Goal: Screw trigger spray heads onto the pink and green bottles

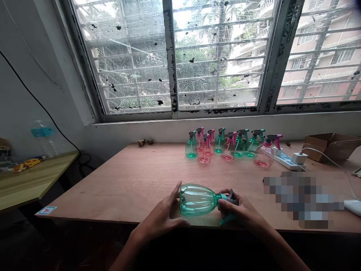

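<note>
Over at the desk (121, 177), right hand (241, 207) has fingers clamped on a spray bottle (197, 199), left hand (162, 214) kinda fingers-apart by its base.

The bottle (197, 200) is between left hand (160, 216) and right hand (242, 209)! Behind, spray bottles (228, 151) on the table (141, 169), box (318, 148) rightward.

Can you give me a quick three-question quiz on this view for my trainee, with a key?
1. Which hand grips the held green bottle by its spray head?
2. True or false: that held bottle is upright.
3. What colours are the standing bottles? A) blue and yellow; B) pink and green; C) all white.

Key: 1. The right hand. 2. False: it is held sideways. 3. B.
</note>
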### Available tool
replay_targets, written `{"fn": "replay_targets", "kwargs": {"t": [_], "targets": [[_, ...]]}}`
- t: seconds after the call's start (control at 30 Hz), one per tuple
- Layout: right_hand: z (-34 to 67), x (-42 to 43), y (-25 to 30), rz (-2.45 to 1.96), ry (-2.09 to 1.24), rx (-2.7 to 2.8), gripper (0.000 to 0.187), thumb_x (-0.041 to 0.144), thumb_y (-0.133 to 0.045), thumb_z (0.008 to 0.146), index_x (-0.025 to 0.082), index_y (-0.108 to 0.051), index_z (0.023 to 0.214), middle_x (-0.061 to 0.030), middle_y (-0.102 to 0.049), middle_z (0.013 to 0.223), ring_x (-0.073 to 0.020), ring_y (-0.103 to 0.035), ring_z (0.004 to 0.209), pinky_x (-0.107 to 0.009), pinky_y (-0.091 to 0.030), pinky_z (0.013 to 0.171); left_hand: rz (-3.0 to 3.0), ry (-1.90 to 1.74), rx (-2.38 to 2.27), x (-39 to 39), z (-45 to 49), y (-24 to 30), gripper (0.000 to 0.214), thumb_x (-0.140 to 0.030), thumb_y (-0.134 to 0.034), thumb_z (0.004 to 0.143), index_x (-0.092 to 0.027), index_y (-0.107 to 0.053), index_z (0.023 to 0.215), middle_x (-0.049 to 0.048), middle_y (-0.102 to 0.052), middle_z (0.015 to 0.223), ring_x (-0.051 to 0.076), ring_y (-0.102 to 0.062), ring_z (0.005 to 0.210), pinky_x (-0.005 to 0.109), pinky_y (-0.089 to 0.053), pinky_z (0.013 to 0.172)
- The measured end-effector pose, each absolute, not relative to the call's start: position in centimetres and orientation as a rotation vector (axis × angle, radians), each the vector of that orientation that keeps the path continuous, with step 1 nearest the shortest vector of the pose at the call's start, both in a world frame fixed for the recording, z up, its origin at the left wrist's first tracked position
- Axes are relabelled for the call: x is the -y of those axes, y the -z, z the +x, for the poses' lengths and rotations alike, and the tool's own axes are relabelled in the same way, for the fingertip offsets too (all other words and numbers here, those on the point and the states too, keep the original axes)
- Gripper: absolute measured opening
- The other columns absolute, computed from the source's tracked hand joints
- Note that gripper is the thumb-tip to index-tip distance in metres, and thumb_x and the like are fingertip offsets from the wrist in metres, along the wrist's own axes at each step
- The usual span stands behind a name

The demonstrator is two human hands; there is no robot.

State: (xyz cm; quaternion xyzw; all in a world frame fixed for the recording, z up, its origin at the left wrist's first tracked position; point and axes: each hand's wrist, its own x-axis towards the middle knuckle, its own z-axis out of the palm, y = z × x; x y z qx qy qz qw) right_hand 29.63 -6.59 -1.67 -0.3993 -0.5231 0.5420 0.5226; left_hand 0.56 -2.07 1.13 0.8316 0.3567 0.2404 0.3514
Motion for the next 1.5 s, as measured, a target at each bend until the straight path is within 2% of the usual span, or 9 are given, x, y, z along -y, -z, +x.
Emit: {"fn": "replay_targets", "kwargs": {"t": [0.23, 0.47, 0.7, 0.9, 0.97, 1.1, 1.23, 1.37, 1.5], "targets": [[29.59, 6.39, 1.67, -0.967, -1.291, 1.257, 0.044, 0.05, -0.08, 0.075, 0.018, -0.063, 0.099, 0.0007, -0.067, 0.069, -0.0171, -0.062, 0.06, -0.028, -0.05, 0.057, 2.224, -0.683, -0.936, 1.99, 0.54, -1.11, 0.096, -0.037, -0.077, 0.081, -0.034, -0.017, 0.155, 0.0061, -0.03, 0.161, 0.033, -0.035, 0.144, 0.049, -0.031, 0.118], [29.65, 6.56, 1.57, -0.969, -1.287, 1.264, 0.043, 0.049, -0.08, 0.076, 0.018, -0.061, 0.099, 0.0002, -0.068, 0.071, -0.0172, -0.063, 0.061, -0.029, -0.051, 0.058, 2.137, -0.631, -0.891, 1.96, 0.49, -0.89, 0.105, -0.033, -0.077, 0.081, -0.034, -0.004, 0.157, 0.0101, -0.05, 0.147, 0.029, -0.054, 0.129, 0.046, -0.042, 0.11], [29.5, 6.56, 1.55, -0.994, -1.257, 1.229, 0.047, 0.052, -0.08, 0.075, 0.018, -0.06, 0.1, -0.001, -0.068, 0.071, -0.0181, -0.063, 0.062, -0.03, -0.052, 0.058, 2.189, -0.668, -0.931, 1.93, 0.41, -0.94, 0.092, -0.038, -0.074, 0.085, -0.035, -0.015, 0.156, 0.0066, -0.034, 0.159, 0.03, -0.042, 0.139, 0.044, -0.038, 0.114], [29.68, 6.33, 2.02, -0.97, -1.264, 1.205, 0.045, 0.049, -0.08, 0.077, 0.018, -0.059, 0.101, -0.001, -0.069, 0.072, -0.0179, -0.063, 0.062, -0.03, -0.051, 0.058, 2.178, -0.668, -0.922, 1.95, 0.47, -0.83, 0.102, -0.033, -0.076, 0.082, -0.035, -0.007, 0.156, 0.0084, -0.05, 0.148, 0.031, -0.05, 0.133, 0.045, -0.042, 0.111], [29.73, 6.31, 2.03, -0.966, -1.265, 1.222, 0.044, 0.048, -0.079, 0.077, 0.017, -0.059, 0.102, -0.001, -0.069, 0.072, -0.0178, -0.063, 0.062, -0.03, -0.051, 0.058, 2.168, -0.653, -0.936, 1.92, 0.48, -0.83, 0.103, -0.035, -0.077, 0.081, -0.032, -0.006, 0.157, 0.0104, -0.048, 0.15, 0.032, -0.05, 0.134, 0.046, -0.041, 0.112], [29.72, 6.37, 1.88, -0.968, -1.266, 1.227, 0.045, 0.049, -0.08, 0.077, 0.017, -0.059, 0.101, -0.0009, -0.069, 0.071, -0.0177, -0.063, 0.062, -0.029, -0.051, 0.058, 2.237, -0.691, -0.934, 1.82, 0.54, -0.9, 0.093, -0.036, -0.075, 0.083, -0.033, -0.018, 0.156, 0.0069, -0.039, 0.157, 0.032, -0.039, 0.142, 0.047, -0.032, 0.118], [29.66, 6.43, 1.79, -0.966, -1.275, 1.221, 0.045, 0.048, -0.08, 0.077, 0.017, -0.059, 0.101, -0.0007, -0.069, 0.071, -0.017, -0.063, 0.061, -0.029, -0.051, 0.057, 2.198, -0.69, -0.889, 1.84, 0.54, -0.85, 0.094, -0.031, -0.071, 0.087, -0.038, -0.007, 0.156, 0.0051, -0.044, 0.153, 0.028, -0.049, 0.135, 0.043, -0.04, 0.113], [29.62, 6.39, 1.78, -0.963, -1.273, 1.221, 0.044, 0.047, -0.08, 0.077, 0.017, -0.059, 0.101, -0.0007, -0.069, 0.071, -0.0166, -0.063, 0.061, -0.028, -0.051, 0.057, 2.189, -0.664, -0.944, 1.86, 0.49, -0.69, 0.105, -0.032, -0.076, 0.083, -0.034, -0.002, 0.157, 0.01, -0.046, 0.152, 0.031, -0.049, 0.134, 0.046, -0.041, 0.112], [29.65, 6.34, 1.88, -0.95, -1.274, 1.223, 0.042, 0.046, -0.079, 0.079, 0.016, -0.06, 0.101, -0.0006, -0.07, 0.072, -0.0161, -0.063, 0.061, -0.028, -0.052, 0.057, 2.24, -0.681, -0.943, 1.84, 0.5, -0.8, 0.091, -0.035, -0.073, 0.086, -0.032, -0.015, 0.156, 0.009, -0.036, 0.158, 0.033, -0.038, 0.142, 0.048, -0.034, 0.117]]}}
